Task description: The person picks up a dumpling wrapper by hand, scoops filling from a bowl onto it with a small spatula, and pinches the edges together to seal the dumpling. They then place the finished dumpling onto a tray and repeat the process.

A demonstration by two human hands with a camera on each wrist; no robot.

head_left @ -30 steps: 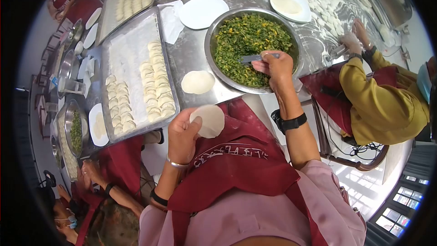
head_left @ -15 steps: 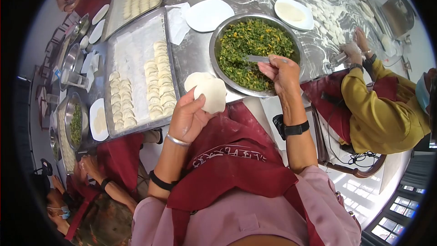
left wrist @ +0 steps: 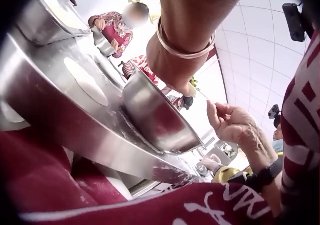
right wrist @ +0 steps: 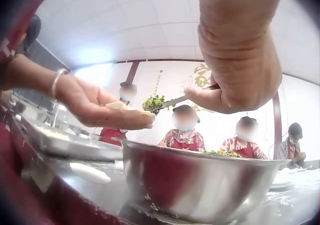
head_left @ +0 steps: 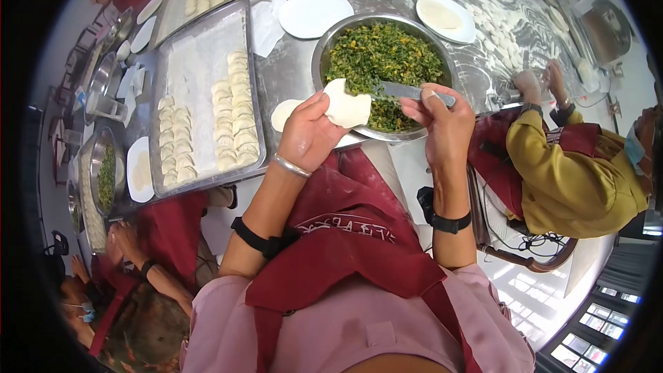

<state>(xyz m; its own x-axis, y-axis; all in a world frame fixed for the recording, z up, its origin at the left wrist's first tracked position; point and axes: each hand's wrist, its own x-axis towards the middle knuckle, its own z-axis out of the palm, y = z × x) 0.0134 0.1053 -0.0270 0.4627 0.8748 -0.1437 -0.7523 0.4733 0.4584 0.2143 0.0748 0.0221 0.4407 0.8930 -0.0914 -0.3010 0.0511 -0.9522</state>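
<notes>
My left hand (head_left: 304,137) holds a round white dumpling wrapper (head_left: 347,109) by its edge, thumb on top, over the near left rim of the steel bowl (head_left: 449,72). Chopped green and yellow filling (head_left: 387,48) fills that bowl. In my right hand (head_left: 445,124) is a flat metal spatula (head_left: 404,90), gripped at its near end. A clump of filling (right wrist: 153,104) sits on the blade's tip, right at the wrapper in the right wrist view. Another wrapper (head_left: 282,116) lies on the steel table, partly hidden behind my left hand.
A tray (head_left: 200,48) with rows of folded dumplings stands left, a second tray (head_left: 166,10) behind it. White plates (head_left: 316,14) lie beyond the bowl. Floured dough pieces (head_left: 494,34) cover the far right, where a person in a yellow sleeve (head_left: 559,159) works.
My left hand has moved right and up with its wrapper, from beside the bowl to over its rim. The spatula has come up out of the filling carrying a clump to the wrapper.
</notes>
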